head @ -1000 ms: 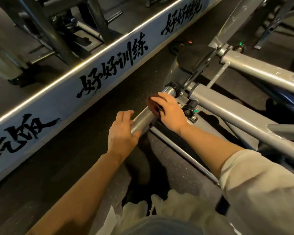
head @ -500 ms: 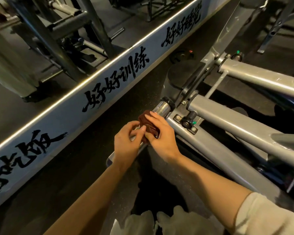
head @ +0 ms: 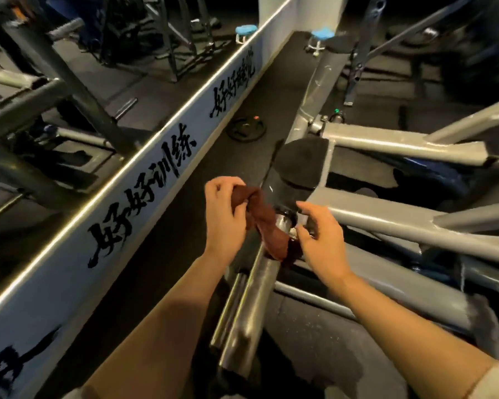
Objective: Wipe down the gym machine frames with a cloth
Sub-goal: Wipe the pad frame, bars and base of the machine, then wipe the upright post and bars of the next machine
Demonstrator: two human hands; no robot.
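- Two hands now share the cloth [head: 267, 226]: half a second ago the right hand pressed it bunched on the bar, the left just meeting it.
- Head view: the left hand [head: 226, 214] has taken one end, fingers curled round it, lifted off the bar [head: 254, 300].
- The right hand [head: 319, 237] pinches the other end low beside the bar's collar, its remaining fingers loosely bent.
- Between them the dark red cloth is drawn out into a twisted band lying across the top of the shiny bar, close to where it joins the grey frame [head: 401, 223].
- My reading: the wipe has gone from one-handed rubbing to a two-handed pull-through round the bar, which would reach its underside; the grey tubes look yet to be done.
- The camera has also lifted, so more of the floor [head: 271, 102] shows, with a weight plate [head: 247, 128] lying near the wall.
- Writing: black brush characters on the pale band [head: 167, 168] under the mirror read 好好训练; a second group further along starts 好好, the rest too blurred to read.
- No brand shows on the machine.
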